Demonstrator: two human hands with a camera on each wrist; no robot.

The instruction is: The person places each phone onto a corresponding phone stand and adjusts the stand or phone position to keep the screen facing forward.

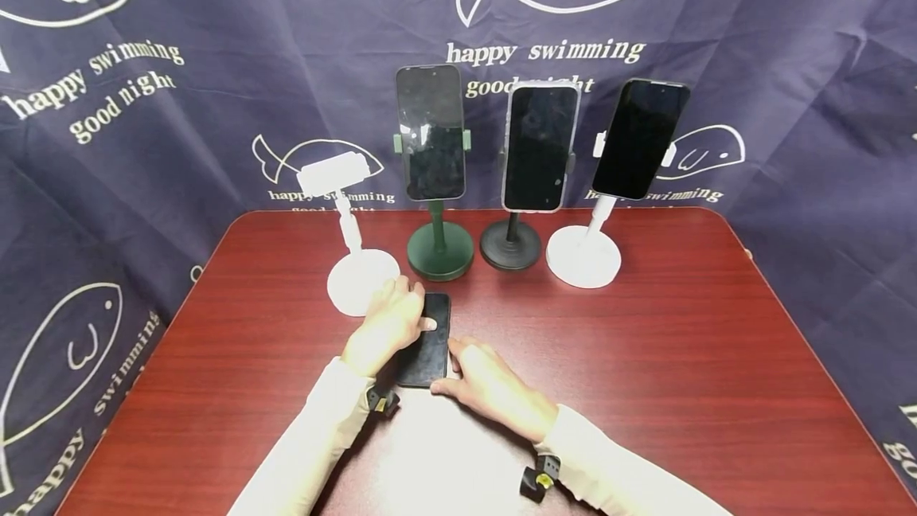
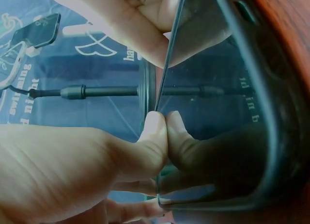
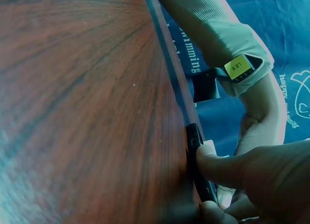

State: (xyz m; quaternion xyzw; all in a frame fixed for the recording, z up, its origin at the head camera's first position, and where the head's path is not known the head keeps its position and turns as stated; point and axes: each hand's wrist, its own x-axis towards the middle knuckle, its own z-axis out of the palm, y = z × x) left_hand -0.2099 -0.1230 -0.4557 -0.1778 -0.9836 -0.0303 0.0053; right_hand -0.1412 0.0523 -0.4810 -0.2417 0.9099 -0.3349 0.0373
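A black smartphone (image 1: 430, 358) lies on the table between both hands. My left hand (image 1: 387, 326) holds it by the upper left, thumb across the dark screen and fingers beyond the edge. In the left wrist view that thumb meets its own reflection in the glossy screen (image 2: 223, 117). At the lower right corner my right hand (image 1: 494, 390) grips the phone, with thumb at the bottom edge and fingers along the side. Seen edge-on in the right wrist view, the phone (image 3: 193, 153) has my right thumb against it. Its underside is hidden.
Just behind the left hand stands a white phone stand (image 1: 351, 233) with a bare holder. Farther back are a green stand (image 1: 440, 253), a black stand (image 1: 510, 247) and another white stand (image 1: 583, 257), each bearing a phone. A dark printed cloth (image 1: 322, 78) hangs behind the table.
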